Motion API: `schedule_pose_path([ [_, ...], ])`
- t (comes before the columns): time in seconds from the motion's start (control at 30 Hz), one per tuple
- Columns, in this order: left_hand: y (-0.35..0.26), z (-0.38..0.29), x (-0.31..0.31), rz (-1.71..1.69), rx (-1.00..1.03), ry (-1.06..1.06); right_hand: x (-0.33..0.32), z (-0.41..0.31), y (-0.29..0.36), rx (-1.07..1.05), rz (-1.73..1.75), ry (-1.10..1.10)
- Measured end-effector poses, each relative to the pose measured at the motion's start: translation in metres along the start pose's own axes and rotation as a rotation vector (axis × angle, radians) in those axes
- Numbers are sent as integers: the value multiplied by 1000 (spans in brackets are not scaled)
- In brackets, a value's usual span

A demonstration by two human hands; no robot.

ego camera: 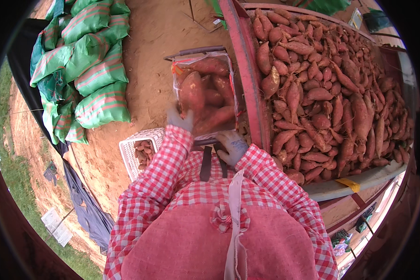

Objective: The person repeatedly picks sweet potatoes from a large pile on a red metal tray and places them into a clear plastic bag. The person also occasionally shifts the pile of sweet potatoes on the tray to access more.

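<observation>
Sweet potatoes (192,92), some large, fill a rectangular container lined with clear plastic film (176,84) in front of me. My gloved left hand (180,120), blurred, is at the container's left edge near the potatoes. Its fingers and thumb look apart, but whether they grip the edge is unclear. At the container's near right corner, my gloved right hand (232,145) is curled over the near rim (204,141), thumb on my side. Blue marks show on the back of that glove. A dark bar (201,50) runs along the container's far side.
A red metal-sided bin (246,70) heaped with sweet potatoes (318,94) stands close on the right. A white plastic basket (127,157) holds smaller ones by my left forearm. Stacked green striped sacks (99,75) lie at the left on bare soil (150,80).
</observation>
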State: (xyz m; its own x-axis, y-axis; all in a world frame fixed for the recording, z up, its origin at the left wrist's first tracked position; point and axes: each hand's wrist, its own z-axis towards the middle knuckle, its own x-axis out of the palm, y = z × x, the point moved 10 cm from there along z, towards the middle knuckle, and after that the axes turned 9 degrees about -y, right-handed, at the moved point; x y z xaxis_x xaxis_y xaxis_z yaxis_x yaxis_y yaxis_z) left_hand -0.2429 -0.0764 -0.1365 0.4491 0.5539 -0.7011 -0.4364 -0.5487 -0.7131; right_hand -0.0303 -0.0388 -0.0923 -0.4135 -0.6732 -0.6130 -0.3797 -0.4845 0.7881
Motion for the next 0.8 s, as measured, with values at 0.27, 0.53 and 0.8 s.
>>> schedule_pose_path([
  [0.27,8,-22,27,473,83,279,-8,6,5,-46,-32,-86],
  [0.53,88,-25,53,-528,-510,547,4,3,-8,48,-47,44],
  [0.8,80,-33,97,-55,-168,619,-5,4,0,-40,-68,-72],
])
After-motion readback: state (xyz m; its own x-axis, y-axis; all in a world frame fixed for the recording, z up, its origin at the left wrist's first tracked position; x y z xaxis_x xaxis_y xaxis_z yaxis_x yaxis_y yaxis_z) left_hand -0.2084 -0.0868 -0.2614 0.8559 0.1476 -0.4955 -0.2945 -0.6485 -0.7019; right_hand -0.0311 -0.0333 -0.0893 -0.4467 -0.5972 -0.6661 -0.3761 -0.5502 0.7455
